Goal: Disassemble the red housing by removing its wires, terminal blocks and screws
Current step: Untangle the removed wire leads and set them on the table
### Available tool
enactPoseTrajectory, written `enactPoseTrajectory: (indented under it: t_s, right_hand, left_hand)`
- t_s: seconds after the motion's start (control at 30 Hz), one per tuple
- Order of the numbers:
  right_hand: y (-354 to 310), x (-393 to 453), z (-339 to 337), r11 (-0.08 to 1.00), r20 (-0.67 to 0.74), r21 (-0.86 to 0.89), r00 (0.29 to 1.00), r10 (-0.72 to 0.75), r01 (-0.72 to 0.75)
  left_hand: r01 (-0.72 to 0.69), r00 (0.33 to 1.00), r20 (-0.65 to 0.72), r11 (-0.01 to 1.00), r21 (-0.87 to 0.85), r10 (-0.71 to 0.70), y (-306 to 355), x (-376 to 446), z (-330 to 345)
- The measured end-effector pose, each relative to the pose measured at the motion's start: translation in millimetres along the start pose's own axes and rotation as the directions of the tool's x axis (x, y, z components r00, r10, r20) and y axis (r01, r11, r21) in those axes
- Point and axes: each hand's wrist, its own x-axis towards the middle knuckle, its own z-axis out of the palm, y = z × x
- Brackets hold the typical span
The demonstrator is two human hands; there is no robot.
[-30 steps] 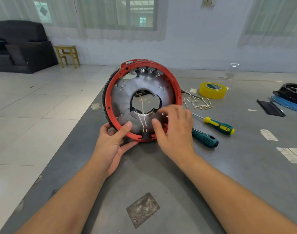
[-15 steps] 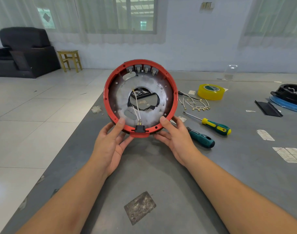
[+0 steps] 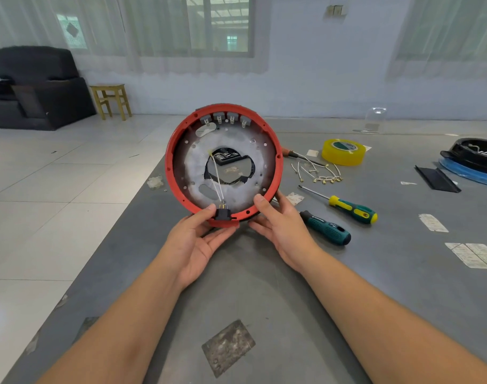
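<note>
Arms: two forearms were in view, both bare up to the frame edge, with no sleeve showing.
Left hand (image 3: 198, 245): bare, no glove, ring or watch.
Right hand (image 3: 284, 231): bare, no glove, ring or watch; short nails.

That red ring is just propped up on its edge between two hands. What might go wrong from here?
The housing stands on edge, steadied only by the left hand and right hand at its lower rim, so it could tip or roll. Thin white wires run to the black connector; a hard tug might snap them. The loose wire pieces on the table could easily scatter.
</note>
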Motion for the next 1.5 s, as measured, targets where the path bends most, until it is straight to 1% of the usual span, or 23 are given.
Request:
enactPoseTrajectory:
  t_s: [0.07, 0.13, 0.17, 0.2, 0.23, 0.27, 0.3, 0.33, 0.37, 0.4, 0.43, 0.5, 0.63, 0.77, 0.83, 0.93, 1.03, 1.07, 1.1, 1.17, 1.33, 1.4, 1.5]
  right_hand:
    - [-1, 1, 0, 0.989, 0.017, -0.145, 1.0, -0.007, 0.009]
    - [-5, -1, -3, 0.933, 0.007, -0.357, 0.999, -0.046, 0.045]
    - [-9, -1, -7, 0.868, -0.009, -0.49, 0.996, -0.09, 0.074]
    - [-13, -1, -13, 0.768, -0.022, -0.632, 0.988, -0.155, 0.106]
    - [-19, 0, -19, 0.623, -0.023, -0.771, 0.972, -0.235, 0.132]
    - [-25, 0, -26, 0.428, -0.007, -0.894, 0.95, -0.313, 0.134]
    - [-31, 0, -35, 0.208, 0.018, -0.973, 0.929, -0.371, 0.102]
    - [-36, 1, -43, 0.012, 0.033, -0.999, 0.92, -0.389, 0.041]
    - [-40, 2, -51, -0.14, 0.018, -0.99, 0.933, -0.36, -0.035]
    - [-41, 3, -57, -0.247, -0.027, -0.964, 0.956, -0.293, -0.103]
    - [-40, 4, -61, -0.306, -0.086, -0.94, 0.973, -0.214, -0.15]
    - [-31, 4, -67, -0.333, -0.145, -0.925, 0.98, -0.137, -0.183]
    - [-14, 6, -72, -0.393, -0.066, -0.905, 0.969, -0.24, -0.159]
    - [-10, 8, -77, -0.359, -0.021, -0.925, 0.959, -0.284, -0.127]
    - [-13, 10, -83, -0.282, -0.016, -0.954, 0.952, -0.307, -0.107]
    - [-19, 11, -93, -0.099, -0.022, -0.994, 0.955, -0.297, -0.054]
    - [-24, 3, -96, 0.168, 0.029, -0.982, 0.949, -0.313, 0.085]
    - [-26, -1, -94, 0.219, 0.06, -0.966, 0.947, -0.316, 0.135]
    - [-28, -4, -93, 0.241, 0.093, -0.955, 0.945, -0.313, 0.174]
    - [-31, -9, -88, 0.214, 0.164, -0.949, 0.941, -0.298, 0.233]
    - [-30, -16, -77, -0.005, 0.321, -0.945, 0.924, -0.208, 0.328]
    - [-33, -18, -74, -0.11, 0.377, -0.925, 0.91, -0.17, 0.363]
    - [-42, -20, -73, -0.311, 0.447, -0.871, 0.876, -0.182, 0.38]
  left_hand:
    - [-0.025, 1.0, -0.003, 0.999, -0.019, 0.025, 1, 1, -5]
    - [-0.046, 0.999, -0.011, 0.999, -0.024, 0.046, 3, 2, -8]
    - [-0.055, 0.998, -0.019, 0.998, -0.033, 0.054, 4, 2, -10]
    - [-0.064, 0.998, -0.028, 0.997, -0.04, 0.063, 6, 3, -12]
    - [-0.075, 0.997, -0.034, 0.996, -0.043, 0.073, 8, 5, -14]
    - [-0.084, 0.996, -0.041, 0.996, -0.044, 0.082, 10, 6, -16]
    - [-0.09, 0.995, -0.046, 0.995, -0.044, 0.088, 11, 7, -17]
    - [-0.093, 0.995, -0.049, 0.995, -0.045, 0.091, 12, 8, -18]
    - [-0.093, 0.995, -0.052, 0.995, -0.048, 0.09, 12, 8, -18]
    - [-0.092, 0.995, -0.054, 0.994, -0.051, 0.09, 12, 8, -18]
    - [-0.094, 0.994, -0.055, 0.994, -0.052, 0.092, 12, 8, -18]
    - [-0.103, 0.993, -0.056, 0.994, -0.042, 0.101, 12, 7, -17]
    - [-0.135, 0.99, -0.051, 0.991, -0.024, 0.134, 12, 8, -18]
    - [-0.159, 0.985, -0.067, 0.987, -0.031, 0.157, 12, 10, -19]
    - [-0.164, 0.984, -0.08, 0.986, -0.039, 0.161, 13, 10, -20]
    - [-0.165, 0.983, -0.084, 0.985, -0.049, 0.161, 14, 12, -22]
    - [-0.171, 0.982, -0.096, 0.984, -0.048, 0.166, 15, 14, -23]
    - [-0.173, 0.981, -0.099, 0.984, -0.046, 0.168, 15, 15, -23]
    - [-0.177, 0.98, -0.102, 0.983, -0.046, 0.171, 15, 15, -24]
    - [-0.188, 0.978, -0.104, 0.981, -0.041, 0.183, 16, 16, -24]
    - [-0.195, 0.976, -0.105, 0.98, -0.034, 0.19, 17, 17, -25]
    - [-0.195, 0.976, -0.102, 0.981, -0.025, 0.191, 17, 17, -25]
    - [-0.187, 0.978, -0.095, 0.982, -0.011, 0.185, 17, 17, -25]
